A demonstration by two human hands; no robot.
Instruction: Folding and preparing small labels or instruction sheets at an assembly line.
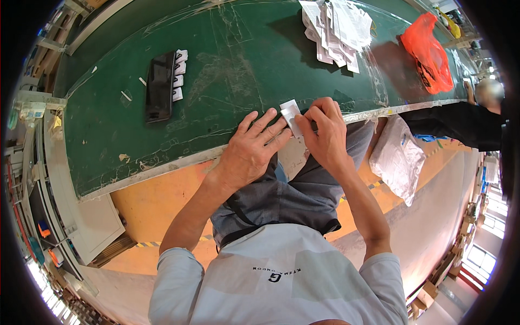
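Both hands, left (pixel 250 151) and right (pixel 323 132), pinch a small white card (pixel 291 115).

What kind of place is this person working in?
Probably a factory packing line. Both hands hold a small white card at a long green belt, with a pile of white cards on it.

A factory packing line or workshop floor. A long green work surface (pixel 227 70), scuffed and covered in taped plastic film, carries a stack of white paper slips (pixel 338 30). Yellow-and-black hazard tape (pixel 143 244) marks the orange floor (pixel 157 203). Cardboard boxes (pixel 430 290) stand by large windows (pixel 482 254).
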